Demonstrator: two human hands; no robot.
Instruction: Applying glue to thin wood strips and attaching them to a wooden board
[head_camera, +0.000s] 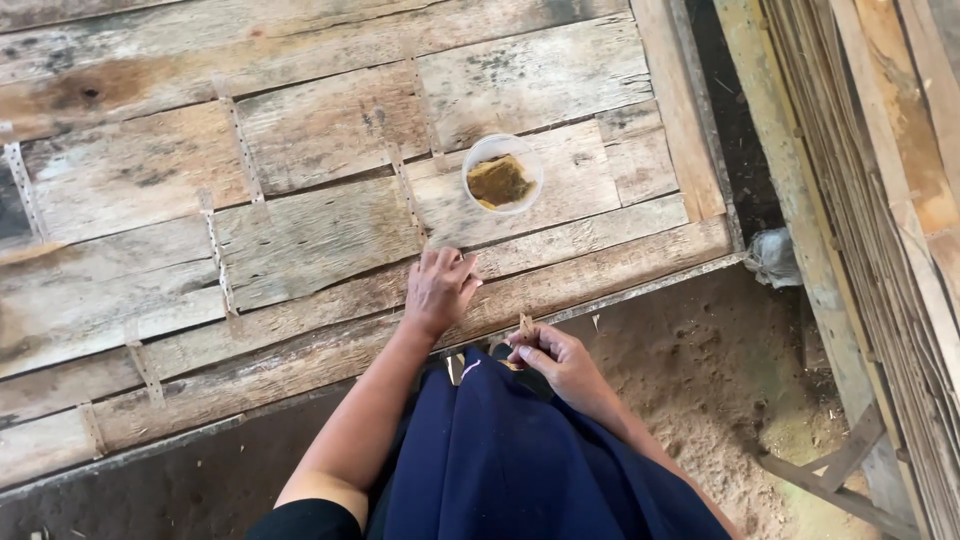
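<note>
My left hand (438, 288) rests palm down on the wooden veneer sheet (300, 230), fingers curled against the near edge. Close to my lap, my right hand (556, 362) pinches a small strip of brownish material (525, 326) between fingers and thumb. A clear plastic cup (502, 174) holding a brown-yellow substance stands on the wood just beyond my left hand. The veneer is patched from many thin pieces joined by pale tape strips (242, 140).
Dark blue cloth (520, 470) covers my lap. Sawdust-covered ground (700, 370) lies to the right. A stack of thin wood sheets on edge (880, 200) stands along the right side, with a crumpled pale bag (773, 256) near the table corner.
</note>
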